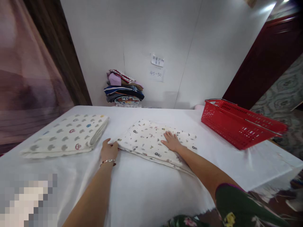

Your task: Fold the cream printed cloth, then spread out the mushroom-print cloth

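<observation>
In front of me lies a folded white cloth (142, 140) with a small print, its layers showing along the front edge. My right hand (171, 141) rests flat on top of it, fingers spread. At the cloth's left corner, my left hand (109, 151), with a bracelet on the wrist, is closed on the fabric between thumb and fingers. Another folded white cloth (68, 134), printed with grey and coloured mushroom-like shapes, lies to the left, close to my left hand but apart from it.
A red plastic basket (236, 123) stands at the table's right side. Against the wall at the back is a stack of folded fabrics (124, 90). Paper notes (156, 74) hang on the wall. A white cover (142, 186) drapes over the table. The lower left corner is pixelated.
</observation>
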The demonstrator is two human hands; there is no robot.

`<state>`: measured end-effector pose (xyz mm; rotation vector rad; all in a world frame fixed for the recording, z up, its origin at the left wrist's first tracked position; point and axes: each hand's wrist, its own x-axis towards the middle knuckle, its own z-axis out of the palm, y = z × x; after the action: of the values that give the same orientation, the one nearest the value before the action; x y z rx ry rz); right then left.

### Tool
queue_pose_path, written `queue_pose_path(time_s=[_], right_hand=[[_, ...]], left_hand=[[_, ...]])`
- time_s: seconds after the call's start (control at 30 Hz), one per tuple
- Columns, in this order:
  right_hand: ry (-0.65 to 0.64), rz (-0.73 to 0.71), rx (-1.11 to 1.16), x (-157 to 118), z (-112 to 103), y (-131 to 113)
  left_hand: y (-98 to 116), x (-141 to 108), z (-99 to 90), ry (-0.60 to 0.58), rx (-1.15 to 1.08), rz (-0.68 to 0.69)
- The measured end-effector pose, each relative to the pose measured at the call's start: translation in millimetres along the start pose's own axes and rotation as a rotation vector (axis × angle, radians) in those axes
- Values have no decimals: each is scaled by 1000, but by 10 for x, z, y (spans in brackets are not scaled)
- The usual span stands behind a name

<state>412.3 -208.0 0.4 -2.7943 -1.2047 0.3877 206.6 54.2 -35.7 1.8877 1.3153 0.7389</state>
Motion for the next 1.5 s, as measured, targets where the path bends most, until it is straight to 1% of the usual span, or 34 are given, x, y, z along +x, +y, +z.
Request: queue_pose_path(time_s=[0.03, 0.1, 0.2, 0.3, 0.4, 0.5, 0.57, 0.6, 0.67, 0.7, 0.73, 0.77, 0.8, 0.83, 0.9, 0.93, 0.97, 1.07, 1.13, 1.23, 1.3, 1.37, 1.43, 1.5], right_hand=[[-21, 17, 5, 41, 36, 65], [-35, 6, 17, 103, 74, 136], [23, -12, 2, 180, 49, 204], [107, 59, -50, 263, 27, 332], [107, 128, -48, 342, 58, 469], [96, 111, -19, 385, 39, 541], [87, 110, -3, 366, -29, 583], [87, 118, 2, 334, -69, 614], [110, 146, 6, 219, -123, 714], [138, 158, -2, 137, -125, 779], [172, 170, -17, 44, -108, 852], [202, 185, -37, -54, -74, 926], [222, 203, -55, -149, -27, 997], [229, 223, -65, -233, 23, 1061], [202, 260, -36, -349, 102, 1157], [182, 271, -5, -378, 117, 1188], [170, 277, 28, -393, 113, 1208], [170, 303, 85, -436, 15, 1205], [216, 266, 137, -555, -55, 1147], [374, 99, 311, -924, -56, 994], [495, -11, 425, -1239, 14, 905], [587, -94, 466, -1537, 107, 875], [663, -131, 448, -1783, 195, 913], [713, -110, 416, -1973, 266, 991]], left_hand=[[20, -11, -17, -14, 19, -7], [62, -39, -58, -29, 61, -7], [112, -87, -111, -47, 163, 40], [126, -125, -134, -49, 272, 116], [107, -125, -136, -52, 353, 171], [78, -97, -144, -77, 345, 156], [80, -98, -152, -31, 307, 193], [93, -114, -151, 14, 287, 247], [143, -180, -130, 102, 258, 415], [175, -226, -106, 117, 257, 517], [206, -276, -74, 99, 272, 621], [232, -324, -34, 44, 307, 711], [250, -366, 10, -43, 361, 770], [257, -397, 56, -146, 426, 798], [241, -420, 137, -322, 540, 782], [223, -414, 167, -374, 575, 762], [203, -401, 189, -402, 594, 747], [157, -351, 209, -407, 604, 752], [148, -333, 201, -411, 593, 753], [172, -348, 178, -383, 530, 741], [218, -398, 161, -315, 448, 763], [284, -482, 147, -237, 348, 832], [358, -585, 144, -216, 266, 930], [417, -679, 152, -277, 236, 1015]])
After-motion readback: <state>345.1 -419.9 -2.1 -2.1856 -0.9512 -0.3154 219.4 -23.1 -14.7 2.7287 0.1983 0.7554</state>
